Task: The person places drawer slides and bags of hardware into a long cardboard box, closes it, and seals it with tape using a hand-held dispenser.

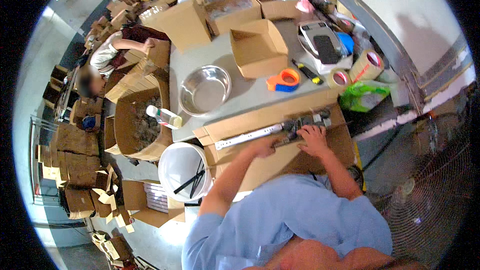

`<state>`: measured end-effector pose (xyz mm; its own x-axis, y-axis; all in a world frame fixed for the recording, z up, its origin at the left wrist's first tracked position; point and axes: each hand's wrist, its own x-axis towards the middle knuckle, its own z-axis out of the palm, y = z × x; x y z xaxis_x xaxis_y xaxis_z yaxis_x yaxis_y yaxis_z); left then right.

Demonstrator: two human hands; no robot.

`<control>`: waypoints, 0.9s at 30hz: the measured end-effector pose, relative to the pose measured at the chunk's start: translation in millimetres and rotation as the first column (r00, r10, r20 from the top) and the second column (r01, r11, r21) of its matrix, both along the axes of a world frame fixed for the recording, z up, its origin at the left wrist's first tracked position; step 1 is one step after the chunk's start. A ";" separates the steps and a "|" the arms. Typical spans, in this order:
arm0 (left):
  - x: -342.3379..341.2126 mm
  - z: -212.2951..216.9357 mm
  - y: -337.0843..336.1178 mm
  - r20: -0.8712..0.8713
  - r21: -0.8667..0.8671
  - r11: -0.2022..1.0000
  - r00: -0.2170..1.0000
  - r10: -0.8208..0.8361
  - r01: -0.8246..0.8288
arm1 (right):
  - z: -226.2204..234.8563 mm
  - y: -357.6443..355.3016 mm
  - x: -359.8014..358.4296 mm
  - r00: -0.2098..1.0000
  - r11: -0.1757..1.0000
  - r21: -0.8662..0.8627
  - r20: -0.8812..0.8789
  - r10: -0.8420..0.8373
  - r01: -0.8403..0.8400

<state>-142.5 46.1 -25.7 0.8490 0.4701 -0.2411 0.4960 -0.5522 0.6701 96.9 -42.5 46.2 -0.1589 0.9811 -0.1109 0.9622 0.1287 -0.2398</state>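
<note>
A cardboard sheet [270,162] lies at the table's near edge with a white perforated metal rail [249,136] on it. Dark metal parts [295,126] are clustered at the rail's right end. My left hand [263,147] is closed just below the rail, its fingertips at the dark parts; what it pinches is too small to make out. Fingers spread, my right hand [314,140] rests over the right side of the dark parts and partly hides them.
Left of the cardboard stand a white bucket [167,165] with black strips and a steel bowl [186,87]. A bottle [165,118] is beside a large carton [122,130]. Orange tape dispenser [275,82], knife [310,74], scale [312,32] and tape rolls [366,65] lie beyond. A person [107,55] works at left.
</note>
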 end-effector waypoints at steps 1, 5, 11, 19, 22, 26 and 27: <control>-2.8 -16.1 -8.7 0.031 0.081 0.995 0.998 0.054 -0.056 | -7.8 3.5 -4.1 0.999 0.997 0.076 -0.030 0.014 -0.012; 22.6 40.2 -34.5 -0.264 0.142 0.950 0.915 0.306 -0.278 | -16.7 0.2 2.8 0.998 0.998 0.054 0.043 -0.043 0.041; 12.1 47.7 -51.4 -0.213 0.173 0.959 0.942 0.259 -0.224 | -16.7 -4.2 4.0 0.997 0.999 0.035 0.077 0.014 -0.016; 14.6 10.7 -30.3 -0.028 0.089 0.975 0.978 0.207 -0.204 | -12.5 -1.3 1.8 0.996 0.999 0.036 0.090 -0.014 0.011; 18.3 -27.9 -19.2 0.153 0.034 0.988 0.977 0.146 -0.152 | -23.6 -0.3 4.8 0.995 0.999 0.042 0.100 -0.023 0.019; 15.9 -30.6 -16.9 0.141 -0.028 0.991 0.981 0.131 -0.128 | -26.6 0.7 3.6 0.994 0.999 0.031 0.106 -0.017 0.014; 13.0 -33.0 -17.2 0.134 -0.049 0.990 0.982 0.136 -0.131 | -26.4 1.0 0.4 0.995 1.000 0.021 0.094 -0.014 0.012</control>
<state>-129.5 28.9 -58.7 0.8053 0.5741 -0.1477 0.4659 -0.4589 0.7566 97.3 -41.4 19.8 -0.1362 0.9851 -0.1048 0.9820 0.1203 -0.1456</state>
